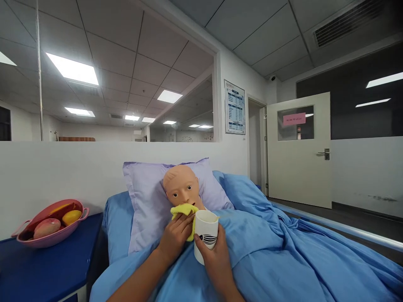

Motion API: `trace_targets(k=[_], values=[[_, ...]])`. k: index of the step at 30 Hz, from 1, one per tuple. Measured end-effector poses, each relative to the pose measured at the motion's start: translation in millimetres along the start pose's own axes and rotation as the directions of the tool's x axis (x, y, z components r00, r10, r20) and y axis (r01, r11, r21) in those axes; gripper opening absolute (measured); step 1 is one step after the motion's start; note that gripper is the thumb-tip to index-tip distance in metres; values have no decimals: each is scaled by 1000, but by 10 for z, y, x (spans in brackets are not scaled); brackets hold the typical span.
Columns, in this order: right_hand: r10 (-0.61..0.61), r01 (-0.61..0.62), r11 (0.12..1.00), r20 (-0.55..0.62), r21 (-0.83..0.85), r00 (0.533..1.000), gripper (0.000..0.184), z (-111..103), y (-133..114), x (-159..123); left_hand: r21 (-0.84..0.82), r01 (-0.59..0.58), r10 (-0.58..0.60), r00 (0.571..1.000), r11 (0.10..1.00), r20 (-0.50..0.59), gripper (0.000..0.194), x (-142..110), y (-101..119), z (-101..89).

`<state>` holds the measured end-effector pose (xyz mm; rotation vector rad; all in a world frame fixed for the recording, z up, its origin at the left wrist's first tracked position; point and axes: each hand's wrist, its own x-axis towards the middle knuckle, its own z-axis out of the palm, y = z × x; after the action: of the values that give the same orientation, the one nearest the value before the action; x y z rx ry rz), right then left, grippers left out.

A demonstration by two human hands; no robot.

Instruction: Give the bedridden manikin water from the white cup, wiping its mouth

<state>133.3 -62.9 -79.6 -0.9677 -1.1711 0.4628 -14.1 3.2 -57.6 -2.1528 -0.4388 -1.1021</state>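
Observation:
A patient mannequin (180,184) lies in bed with its head on a lavender pillow (145,201) and a blue quilt (261,247) over its body. My left hand (175,235) is closed on a yellow cloth (184,209), which lies against the mannequin's mouth and chin. In my right hand (217,256) is a white mug (206,222) with a black striped print, upright just to the right of the cloth. My thumb crosses the mug's front and my fingers wrap its right side. What the mug contains cannot be made out.
On the left, a blue bedside cabinet (47,272) bears a pink basket (52,239) of fruit. A metal bed rail (346,230) runs along the right side. Beyond it stands an open cream door (299,172). A low wall with glass is behind the bed.

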Motion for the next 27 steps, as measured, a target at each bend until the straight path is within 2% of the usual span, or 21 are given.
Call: trace_targets(k=[3, 7, 11, 14, 17, 24, 27], values=[[-1, 1, 1000, -48, -8, 999, 60, 1, 37, 19, -30, -2, 1, 999, 1000, -38, 34, 169, -55, -130], [0, -2, 999, -56, -46, 998, 60, -2, 56, 27, 0, -29, 29, 992, 1000, -123, 33, 525, -191, -280], [-13, 10, 998, -51, -58, 999, 59, 0, 43, 22, 95, -59, 70, 991, 994, -114, 31, 685, -262, -220], [-4, 1, 999, -61, -45, 998, 60, 5, 40, 22, 199, -86, 106, 990, 976, -93, 26, 604, -259, -112], [-6, 3, 999, -61, -51, 998, 60, 9, 43, 22, 233, -101, 120, 990, 967, -68, 28, 453, -241, -49], [-24, 23, 999, -37, -40, 999, 62, 7, 1, 14, 115, -122, 125, 992, 986, -16, 31, 137, -145, -25], [-20, 19, 1000, -27, -24, 999, 63, 12, -3, 16, 78, -104, 104, 995, 992, 8, 32, 94, -103, -53]])
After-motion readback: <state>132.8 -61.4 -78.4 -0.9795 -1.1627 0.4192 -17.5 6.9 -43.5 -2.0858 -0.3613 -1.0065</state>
